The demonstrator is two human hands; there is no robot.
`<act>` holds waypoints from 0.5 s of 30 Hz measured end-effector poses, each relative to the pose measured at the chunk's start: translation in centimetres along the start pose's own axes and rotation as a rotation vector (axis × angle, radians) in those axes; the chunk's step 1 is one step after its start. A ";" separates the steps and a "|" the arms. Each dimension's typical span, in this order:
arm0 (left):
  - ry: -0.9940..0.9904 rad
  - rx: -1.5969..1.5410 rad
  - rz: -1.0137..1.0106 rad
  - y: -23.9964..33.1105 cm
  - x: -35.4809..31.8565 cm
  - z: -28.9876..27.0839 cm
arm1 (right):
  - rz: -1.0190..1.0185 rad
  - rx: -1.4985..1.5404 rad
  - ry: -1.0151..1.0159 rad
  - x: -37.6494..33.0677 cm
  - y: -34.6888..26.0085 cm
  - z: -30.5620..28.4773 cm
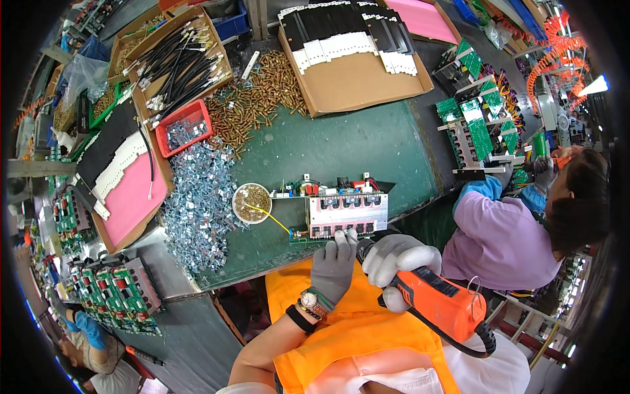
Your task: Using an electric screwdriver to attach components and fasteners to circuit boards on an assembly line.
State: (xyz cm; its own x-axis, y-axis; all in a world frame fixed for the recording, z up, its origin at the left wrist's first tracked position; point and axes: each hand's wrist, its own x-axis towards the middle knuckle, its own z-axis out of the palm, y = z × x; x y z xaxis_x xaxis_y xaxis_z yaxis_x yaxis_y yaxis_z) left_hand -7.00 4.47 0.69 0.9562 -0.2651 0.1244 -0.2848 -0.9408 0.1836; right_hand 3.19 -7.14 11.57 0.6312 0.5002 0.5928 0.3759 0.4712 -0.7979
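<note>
Silver clips: heaped left, almost to the near edge of the table.
Cup: beside them, right.
Left hand: at near edge of board; cannot tell if gripping.
Board: bare green room beyond.
Right hand: closed round orange driver.

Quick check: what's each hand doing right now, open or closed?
Left hand: at the metal-plated circuit board's near edge; grip can't be told.
Right hand: closed, holding the orange power tool.
</note>
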 end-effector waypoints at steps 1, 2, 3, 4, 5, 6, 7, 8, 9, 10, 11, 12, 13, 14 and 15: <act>0.012 -0.003 0.005 0.0 0.0 0.0 | -0.008 0.001 -0.008 0.1 0.0 -0.1; 0.014 -0.006 0.010 -0.1 -0.1 0.0 | -0.012 0.004 -0.014 0.1 0.0 -0.1; 0.015 -0.010 0.015 -0.2 -0.1 0.0 | -0.015 0.006 -0.019 0.2 0.1 -0.1; 0.015 -0.029 0.020 -0.2 -0.2 0.0 | -0.018 -0.001 -0.032 0.2 0.0 -0.1; 0.016 -0.048 0.025 -0.3 -0.2 0.1 | -0.021 -0.008 -0.045 0.2 0.0 -0.1; 0.018 -0.066 0.030 -0.3 -0.2 0.1 | -0.030 -0.003 -0.051 0.2 0.0 -0.1; 0.015 -0.067 0.033 -0.4 -0.3 0.2 | -0.029 -0.016 -0.058 0.1 -0.1 0.0; 0.012 -0.067 0.037 -0.4 -0.3 0.2 | -0.034 -0.018 -0.057 0.1 -0.1 0.0; 0.011 -0.067 0.042 -0.4 -0.3 0.3 | -0.041 -0.020 -0.056 0.1 -0.1 0.1; 0.004 -0.068 0.043 -0.5 -0.3 0.3 | -0.041 -0.019 -0.054 0.0 0.0 0.1; -0.004 -0.069 0.043 -0.5 -0.3 0.4 | -0.042 -0.017 -0.051 0.0 0.0 0.0; -0.015 -0.070 0.043 -0.5 -0.4 0.5 | -0.040 -0.014 -0.045 0.0 0.0 0.0; -0.013 -0.071 0.043 -0.5 -0.4 0.5 | -0.038 -0.001 -0.050 0.0 0.1 -0.1; -0.014 -0.072 0.044 -0.5 -0.4 0.6 | -0.035 0.012 -0.053 0.0 0.1 -0.2; -0.006 -0.074 0.044 -0.5 -0.4 0.6 | -0.031 0.033 -0.051 0.0 0.1 -0.4</act>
State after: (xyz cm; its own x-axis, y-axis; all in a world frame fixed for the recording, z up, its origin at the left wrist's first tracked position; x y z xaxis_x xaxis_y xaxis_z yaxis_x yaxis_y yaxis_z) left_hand -7.19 4.90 -0.01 0.9428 -0.3078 0.1279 -0.3309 -0.9101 0.2492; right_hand 3.45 -7.38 11.41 0.5844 0.5209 0.6222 0.3712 0.5103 -0.7758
